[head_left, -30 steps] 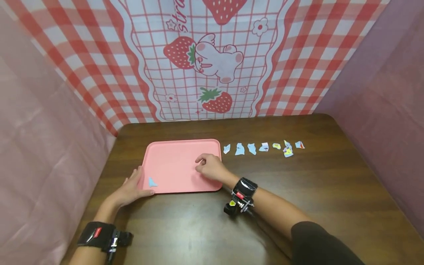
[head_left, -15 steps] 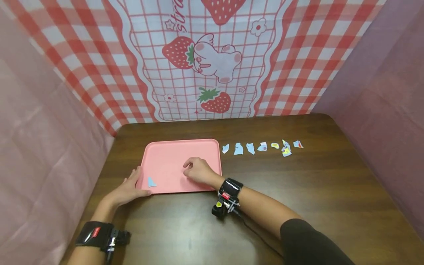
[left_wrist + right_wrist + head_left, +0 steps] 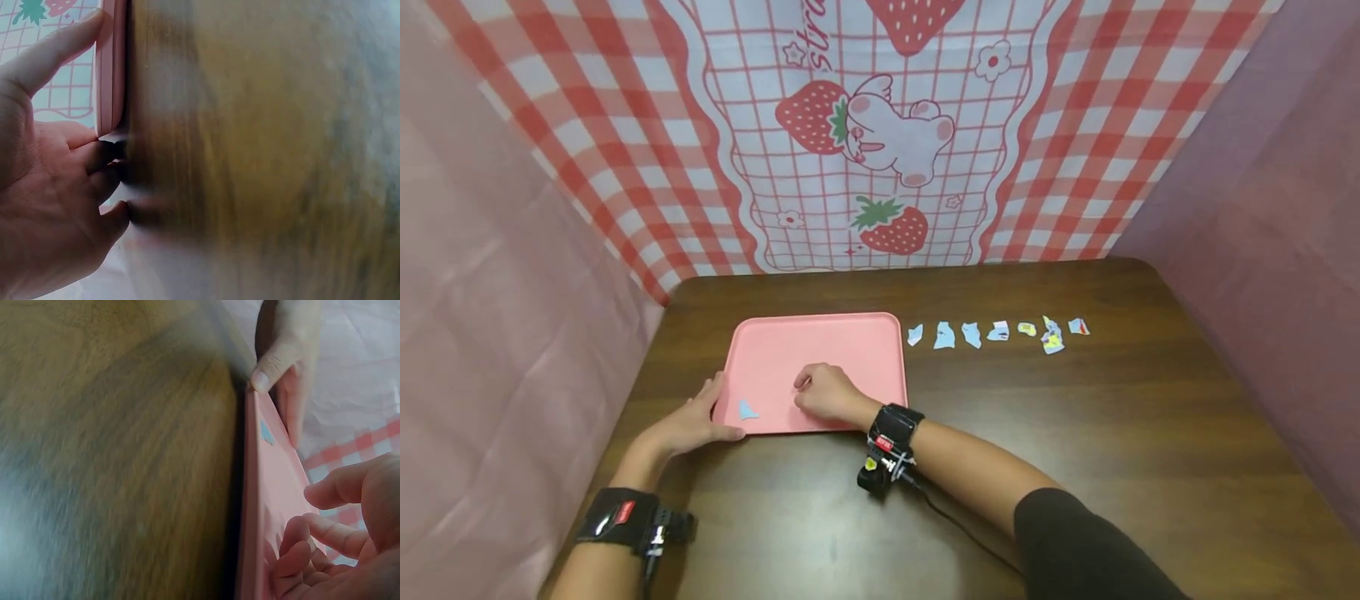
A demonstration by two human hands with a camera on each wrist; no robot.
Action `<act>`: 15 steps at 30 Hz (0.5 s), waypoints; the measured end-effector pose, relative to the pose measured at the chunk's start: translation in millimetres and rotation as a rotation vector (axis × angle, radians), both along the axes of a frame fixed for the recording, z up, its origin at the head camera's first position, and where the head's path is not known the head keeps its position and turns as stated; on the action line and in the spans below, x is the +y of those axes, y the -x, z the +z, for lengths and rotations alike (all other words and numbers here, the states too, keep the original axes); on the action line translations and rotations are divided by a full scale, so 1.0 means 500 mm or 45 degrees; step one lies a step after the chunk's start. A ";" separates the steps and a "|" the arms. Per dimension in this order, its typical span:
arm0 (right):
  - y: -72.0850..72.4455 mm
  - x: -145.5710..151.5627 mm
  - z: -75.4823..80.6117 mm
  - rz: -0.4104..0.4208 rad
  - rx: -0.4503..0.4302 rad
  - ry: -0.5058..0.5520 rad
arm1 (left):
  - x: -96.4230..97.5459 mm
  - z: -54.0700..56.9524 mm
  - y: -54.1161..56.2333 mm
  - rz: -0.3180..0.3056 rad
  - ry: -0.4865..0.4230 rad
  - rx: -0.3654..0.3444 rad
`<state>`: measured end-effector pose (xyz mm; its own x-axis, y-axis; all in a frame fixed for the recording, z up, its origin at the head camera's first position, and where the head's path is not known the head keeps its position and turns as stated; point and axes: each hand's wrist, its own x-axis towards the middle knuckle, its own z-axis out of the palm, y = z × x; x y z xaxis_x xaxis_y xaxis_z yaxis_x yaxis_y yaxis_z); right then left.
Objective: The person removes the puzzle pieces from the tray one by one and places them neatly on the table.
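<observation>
The left hand point(image 3: 688, 425) holds the near left corner of a pink tray point(image 3: 775, 333), its thumb along the near rim and the other fingers along the left side. Inside that corner lies a small light-blue torn paper piece point(image 3: 747, 410). Over the middle of the tray hovers the right hand point(image 3: 827, 392), palm down with bent fingers. In the right wrist view its thumb and index fingertips point(image 3: 310, 495) come close together, the remaining fingers curled below. I cannot tell whether anything thin is pinched between them.
Right of the tray, several torn paper pieces point(image 3: 972, 335) lie in a row, light blue with yellow, purple and red patches. Everything rests on a dark wooden table point(image 3: 1112, 433). A red-checked strawberry cloth point(image 3: 887, 150) hangs behind. A cable point(image 3: 958, 525) trails from the right wrist camera.
Over the tray, the right hand has moved left toward the blue paper piece, from near the right side to the middle. The left hand stays at its corner; the paper row is unchanged.
</observation>
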<state>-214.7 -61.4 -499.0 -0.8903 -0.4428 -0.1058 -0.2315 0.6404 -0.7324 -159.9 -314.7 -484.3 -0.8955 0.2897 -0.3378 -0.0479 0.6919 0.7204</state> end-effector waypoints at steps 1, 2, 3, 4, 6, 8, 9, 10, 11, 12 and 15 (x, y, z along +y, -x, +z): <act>-0.001 -0.004 0.000 0.007 0.006 -0.013 | 0.002 0.000 0.002 -0.002 0.006 -0.006; -0.001 -0.009 -0.001 0.016 0.018 -0.027 | 0.005 0.000 0.004 -0.001 0.011 -0.013; -0.002 -0.014 -0.001 0.025 0.025 -0.033 | 0.006 -0.001 0.005 0.000 0.014 -0.020; -0.003 -0.019 0.000 0.033 0.033 -0.038 | 0.008 -0.001 0.006 0.005 0.017 -0.026; -0.005 -0.028 0.001 0.045 0.047 -0.050 | 0.010 -0.002 0.005 0.012 0.020 -0.039; -0.005 -0.038 0.003 0.039 0.060 -0.062 | 0.011 -0.003 0.005 0.017 0.016 -0.045; -0.006 -0.042 0.004 0.033 0.057 -0.062 | 0.012 -0.003 0.005 0.016 0.014 -0.046; -0.006 -0.048 0.004 0.029 0.054 -0.067 | 0.011 -0.002 0.004 0.013 0.013 -0.046; -0.006 -0.053 0.004 0.026 0.054 -0.074 | 0.010 0.000 0.003 0.010 0.017 -0.047; -0.006 -0.059 0.004 0.023 0.057 -0.078 | 0.009 0.001 0.003 0.007 0.022 -0.048; -0.003 -0.078 0.001 0.030 0.081 -0.085 | 0.004 0.006 0.002 0.000 0.031 -0.046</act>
<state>-213.1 -100.1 -498.3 -0.8856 -0.4575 -0.0794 -0.2916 0.6810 -0.6718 -161.1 -312.6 -481.3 -0.8826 0.2810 -0.3768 -0.0735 0.7092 0.7012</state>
